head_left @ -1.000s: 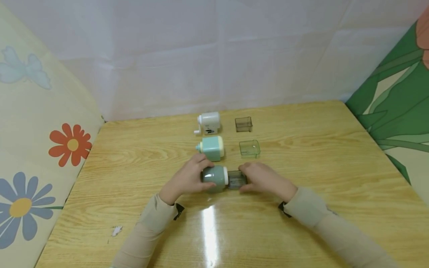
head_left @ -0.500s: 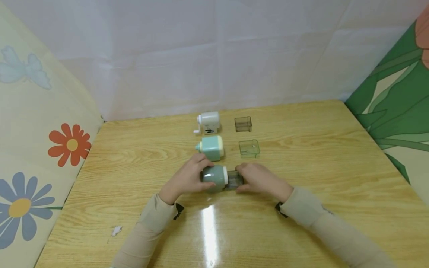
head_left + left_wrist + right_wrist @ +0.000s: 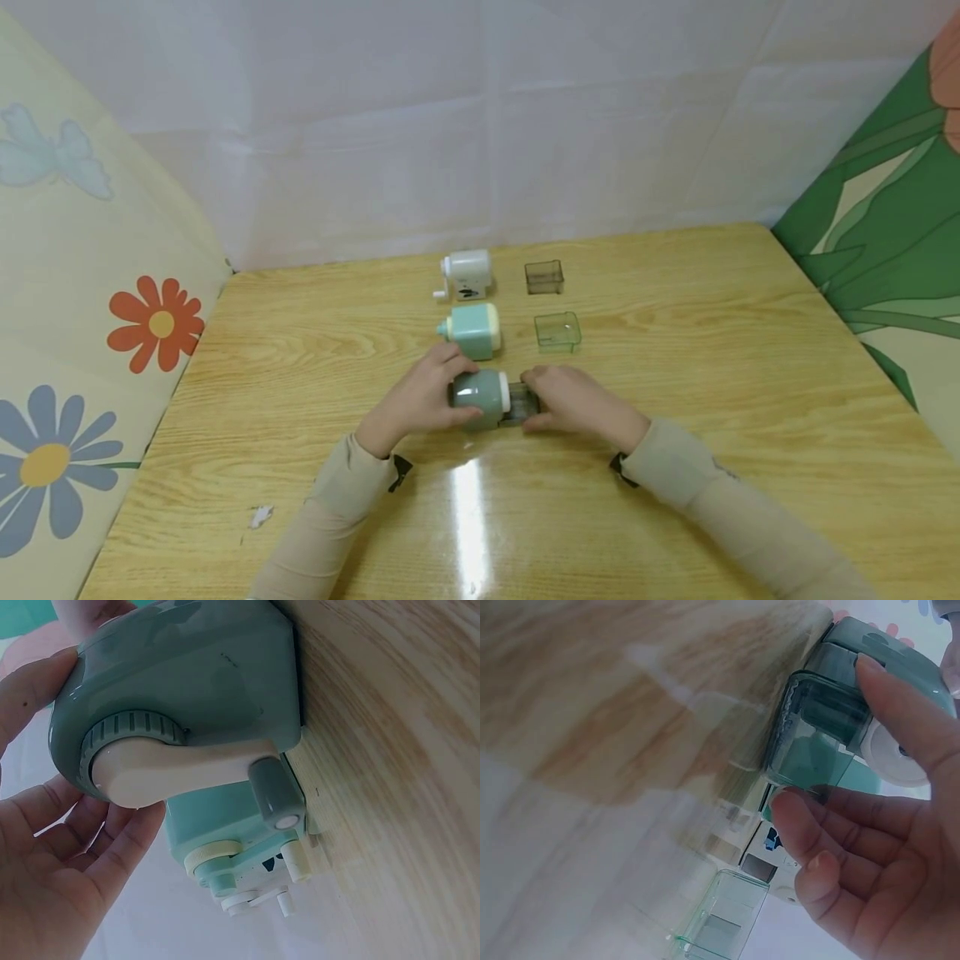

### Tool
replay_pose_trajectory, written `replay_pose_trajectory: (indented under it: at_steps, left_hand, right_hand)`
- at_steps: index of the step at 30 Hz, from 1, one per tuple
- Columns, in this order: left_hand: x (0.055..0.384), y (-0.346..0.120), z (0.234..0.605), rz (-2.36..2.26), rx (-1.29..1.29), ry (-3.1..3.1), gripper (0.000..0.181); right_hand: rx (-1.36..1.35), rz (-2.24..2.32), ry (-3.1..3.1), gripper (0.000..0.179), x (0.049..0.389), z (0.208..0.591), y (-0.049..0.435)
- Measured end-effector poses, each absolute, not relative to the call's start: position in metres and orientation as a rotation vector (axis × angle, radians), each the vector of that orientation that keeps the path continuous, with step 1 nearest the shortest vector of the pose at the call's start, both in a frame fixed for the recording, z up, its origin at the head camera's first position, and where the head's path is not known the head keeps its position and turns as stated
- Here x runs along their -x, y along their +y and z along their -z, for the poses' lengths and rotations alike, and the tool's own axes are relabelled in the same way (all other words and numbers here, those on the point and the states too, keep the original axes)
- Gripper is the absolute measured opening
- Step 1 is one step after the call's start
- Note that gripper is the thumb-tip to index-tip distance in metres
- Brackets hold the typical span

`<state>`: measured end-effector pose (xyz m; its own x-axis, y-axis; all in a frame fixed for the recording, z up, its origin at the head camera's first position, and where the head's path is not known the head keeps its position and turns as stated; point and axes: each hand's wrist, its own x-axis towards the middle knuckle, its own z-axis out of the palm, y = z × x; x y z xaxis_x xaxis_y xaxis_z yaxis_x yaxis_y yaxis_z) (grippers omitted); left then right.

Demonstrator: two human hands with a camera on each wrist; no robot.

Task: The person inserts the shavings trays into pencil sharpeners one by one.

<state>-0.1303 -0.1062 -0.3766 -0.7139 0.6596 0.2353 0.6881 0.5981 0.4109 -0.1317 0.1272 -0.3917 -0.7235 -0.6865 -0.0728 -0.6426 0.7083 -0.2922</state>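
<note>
"Green, that sharpener (image 3: 480,402); where was it?"

"On the tabletop (image 3: 315,333); the left hand (image 3: 423,398) had its grip curled round it. The right hand (image 3: 583,404) pinched the drawer (image 3: 519,407) at the sharpener's white-ringed end."

"How was that best slid?"

"Probably level, square to the sharpener, unforced, left hand bracing."

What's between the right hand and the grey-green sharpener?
A dark see-through tray, gripped by the right hand, its other end at the grey-green sharpener. Shows in the head view.
</note>
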Motion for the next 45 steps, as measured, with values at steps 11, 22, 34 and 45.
replay_pose_trajectory:
  at_steps: [11, 22, 34, 45]
  left_hand:
    - [0.1293, -0.1068, 0.3757, 0.762, 1.161, -2.766, 0.048]
    - [0.1294, -0.1062, 0.3742, 0.767, 1.163, -2.766, 0.048]
    - [0.13, -0.1061, 0.3734, 0.761, 1.162, -2.779, 0.048]
    - [0.1308, -0.1063, 0.3747, 0.759, 1.165, -2.785, 0.048]
  right_hand:
    - [1.017, 0.424, 2.738, 0.062, 0.1293, 0.3924, 0.1273]
    - [0.996, 0.466, 2.735, 0.063, 0.1294, 0.3941, 0.1283]
    - [1.033, 0.498, 2.752, 0.06, 0.1303, 0.3949, 0.1296]
    - [1.05, 0.494, 2.748, 0.056, 0.1308, 0.3935, 0.1241]
